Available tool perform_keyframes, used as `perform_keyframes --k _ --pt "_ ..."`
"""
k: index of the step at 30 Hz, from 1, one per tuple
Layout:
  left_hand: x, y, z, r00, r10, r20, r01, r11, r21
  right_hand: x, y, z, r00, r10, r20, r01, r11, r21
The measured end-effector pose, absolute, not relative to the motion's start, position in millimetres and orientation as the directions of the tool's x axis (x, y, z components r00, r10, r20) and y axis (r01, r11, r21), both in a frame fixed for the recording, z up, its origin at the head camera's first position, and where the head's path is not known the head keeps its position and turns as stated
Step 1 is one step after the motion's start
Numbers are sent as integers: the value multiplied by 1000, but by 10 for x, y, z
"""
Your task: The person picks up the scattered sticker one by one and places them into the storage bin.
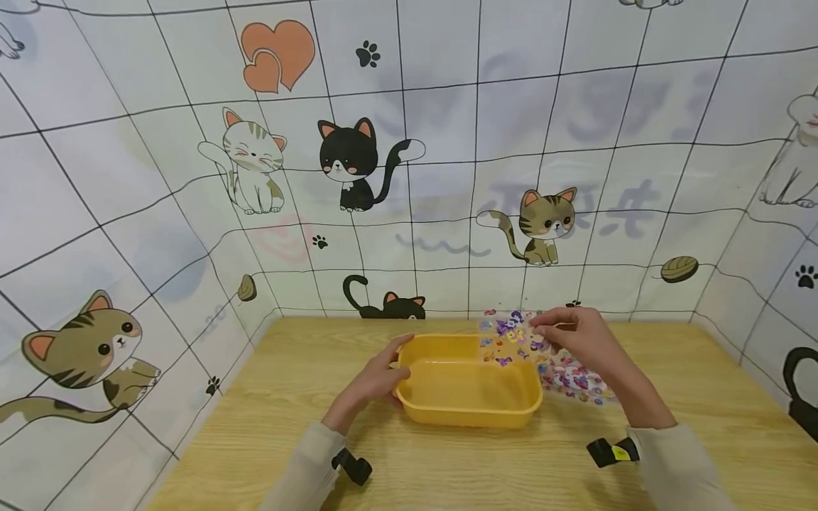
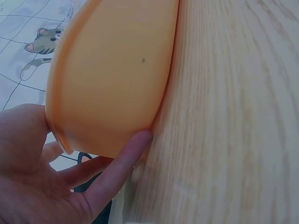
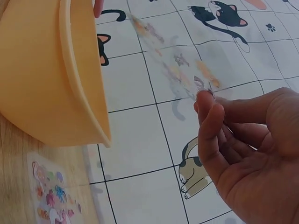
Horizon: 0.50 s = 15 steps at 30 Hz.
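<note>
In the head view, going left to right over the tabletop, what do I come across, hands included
Left hand → yellow tub → held clear sheet with colorful pictures → right hand.

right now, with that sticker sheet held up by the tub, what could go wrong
The clear sticker sheet could slip or bend, as the right hand pinches it only at one edge. Lowered from here, it might catch on the yellow tub, which it overlaps in the head view. The tub could shift if the left hand, which grips one end, pulls.
</note>
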<state>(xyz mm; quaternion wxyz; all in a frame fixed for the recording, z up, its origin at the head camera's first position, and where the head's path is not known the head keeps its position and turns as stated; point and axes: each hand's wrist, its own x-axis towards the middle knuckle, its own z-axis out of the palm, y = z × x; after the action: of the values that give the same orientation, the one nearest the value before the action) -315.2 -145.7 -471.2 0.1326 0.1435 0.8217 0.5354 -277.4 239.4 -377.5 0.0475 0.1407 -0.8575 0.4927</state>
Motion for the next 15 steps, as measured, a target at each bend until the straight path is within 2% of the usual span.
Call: perform_keyframes --k 15 --pt "-3109 -1479 -4672 -918 393 -52 114 388 915 -2826 2200 -3907 -928 -308 208 -330 428 -841"
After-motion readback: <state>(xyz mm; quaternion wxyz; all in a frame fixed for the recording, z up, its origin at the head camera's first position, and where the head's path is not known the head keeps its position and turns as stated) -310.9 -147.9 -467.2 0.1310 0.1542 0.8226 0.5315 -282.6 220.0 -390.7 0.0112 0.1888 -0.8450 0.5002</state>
